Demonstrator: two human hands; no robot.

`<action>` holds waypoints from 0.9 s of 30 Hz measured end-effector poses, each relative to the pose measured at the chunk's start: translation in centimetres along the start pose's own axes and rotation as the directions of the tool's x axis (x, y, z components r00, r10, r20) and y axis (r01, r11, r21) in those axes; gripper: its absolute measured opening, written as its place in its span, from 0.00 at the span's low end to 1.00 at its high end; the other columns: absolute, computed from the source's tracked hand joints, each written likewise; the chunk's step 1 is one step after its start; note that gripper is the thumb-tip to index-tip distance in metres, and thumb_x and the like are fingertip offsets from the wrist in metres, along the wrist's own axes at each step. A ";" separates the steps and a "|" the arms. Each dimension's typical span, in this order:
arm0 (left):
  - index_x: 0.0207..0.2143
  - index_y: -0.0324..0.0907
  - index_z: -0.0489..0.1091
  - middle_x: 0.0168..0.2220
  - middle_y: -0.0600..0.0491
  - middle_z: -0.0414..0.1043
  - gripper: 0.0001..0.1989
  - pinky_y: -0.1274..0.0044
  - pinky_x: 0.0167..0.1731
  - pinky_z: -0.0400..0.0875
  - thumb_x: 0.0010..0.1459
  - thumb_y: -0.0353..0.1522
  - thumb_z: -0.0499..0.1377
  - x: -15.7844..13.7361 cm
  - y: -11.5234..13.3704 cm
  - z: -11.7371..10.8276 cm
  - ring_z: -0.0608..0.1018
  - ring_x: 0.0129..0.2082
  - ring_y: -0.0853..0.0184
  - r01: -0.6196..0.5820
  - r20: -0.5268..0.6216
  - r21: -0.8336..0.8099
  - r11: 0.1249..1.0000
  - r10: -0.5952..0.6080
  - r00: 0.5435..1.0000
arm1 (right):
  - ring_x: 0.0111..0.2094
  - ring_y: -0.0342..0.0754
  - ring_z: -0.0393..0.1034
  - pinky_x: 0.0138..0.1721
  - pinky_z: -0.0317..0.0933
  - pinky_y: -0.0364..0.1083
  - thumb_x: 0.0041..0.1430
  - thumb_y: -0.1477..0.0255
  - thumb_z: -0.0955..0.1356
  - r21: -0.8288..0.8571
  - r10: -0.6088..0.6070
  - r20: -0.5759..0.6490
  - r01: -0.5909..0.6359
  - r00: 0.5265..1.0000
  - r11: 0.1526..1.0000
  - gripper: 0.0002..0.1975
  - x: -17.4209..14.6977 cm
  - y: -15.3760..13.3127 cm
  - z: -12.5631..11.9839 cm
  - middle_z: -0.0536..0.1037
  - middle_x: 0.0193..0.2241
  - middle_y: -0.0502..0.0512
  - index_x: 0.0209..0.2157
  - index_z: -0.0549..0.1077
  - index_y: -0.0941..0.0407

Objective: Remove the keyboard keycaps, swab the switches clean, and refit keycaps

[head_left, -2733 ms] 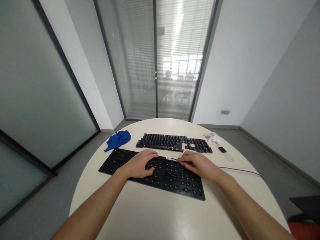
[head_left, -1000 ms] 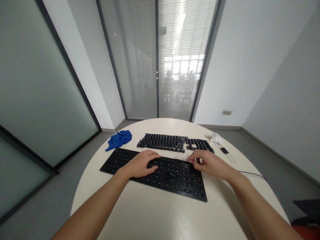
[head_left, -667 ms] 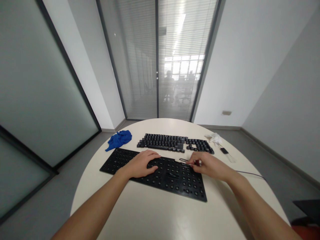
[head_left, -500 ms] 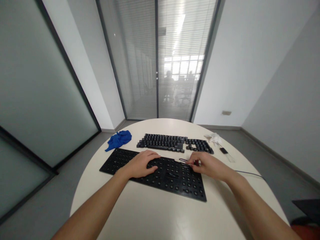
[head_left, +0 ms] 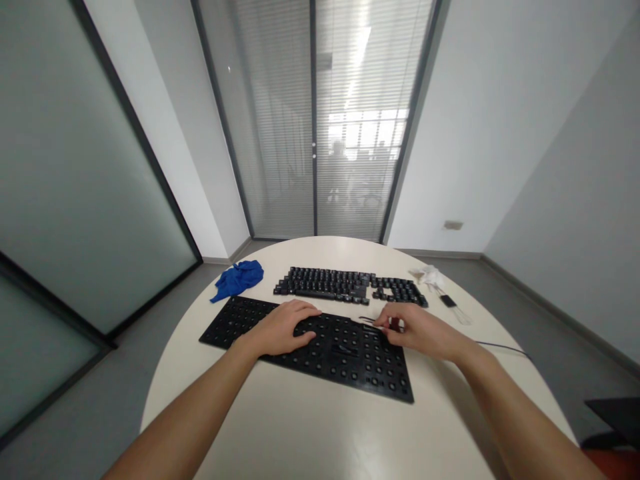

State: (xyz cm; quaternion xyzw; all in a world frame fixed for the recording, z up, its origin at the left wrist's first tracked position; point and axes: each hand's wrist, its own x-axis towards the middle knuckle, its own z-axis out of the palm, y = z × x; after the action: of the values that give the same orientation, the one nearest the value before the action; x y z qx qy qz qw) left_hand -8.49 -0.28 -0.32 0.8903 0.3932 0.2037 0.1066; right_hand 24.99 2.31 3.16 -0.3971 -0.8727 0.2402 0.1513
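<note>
From my end, the black keyboard base (head_left: 345, 368) lies slightly askew on the pale surface (head_left: 300, 433), nearer me than the 2 blocks of black keycaps (head_left: 325, 284). The left hand (head_left: 286, 327) rests across it, fingers and thumb apart, which I read as steadying. The right hand (head_left: 417, 328) has thumb and fingertips pinched on a thin dark strand (head_left: 367, 319) at the far edge; I take it for part of the cable (head_left: 503, 345) trailing off right. I judge the step in hand to be working that strand along the edge; the next move calls for a light, guided pinch while the base is pinned.
</note>
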 end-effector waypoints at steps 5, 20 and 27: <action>0.58 0.47 0.67 0.55 0.47 0.71 0.21 0.64 0.57 0.66 0.62 0.36 0.59 0.0 0.1 -0.1 0.72 0.55 0.57 0.001 0.000 -0.004 1.000 -0.001 1.000 | 0.32 0.48 0.72 0.34 0.64 0.45 0.55 0.76 0.66 0.005 0.007 -0.019 -0.007 1.000 1.000 0.09 0.0 0.1 0.1 0.79 0.33 0.54 0.37 0.78 0.55; 0.58 0.47 0.67 0.55 0.47 0.71 0.21 0.63 0.58 0.65 0.62 0.36 0.59 0.0 0.0 0.0 0.71 0.55 0.57 0.005 0.002 -0.005 1.000 -0.005 1.000 | 0.31 0.48 0.72 0.33 0.64 0.45 0.54 0.76 0.66 0.014 0.026 0.022 -0.026 0.999 1.000 0.09 0.2 -0.3 0.2 0.80 0.30 0.54 0.34 0.79 0.56; 0.58 0.47 0.67 0.55 0.48 0.71 0.21 0.63 0.58 0.65 0.62 0.36 0.59 0.0 -0.1 0.1 0.71 0.55 0.57 0.008 0.000 -0.006 1.000 -0.008 1.000 | 0.32 0.49 0.73 0.35 0.65 0.46 0.54 0.76 0.66 -0.020 0.031 -0.008 -0.031 0.999 0.999 0.11 0.1 -0.3 0.0 0.80 0.33 0.55 0.37 0.79 0.56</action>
State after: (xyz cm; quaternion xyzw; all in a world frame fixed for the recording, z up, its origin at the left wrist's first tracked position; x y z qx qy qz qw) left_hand -8.53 -0.26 -0.40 0.8882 0.3963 0.2045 0.1101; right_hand 24.69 2.18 3.32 -0.4131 -0.8682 0.2322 0.1468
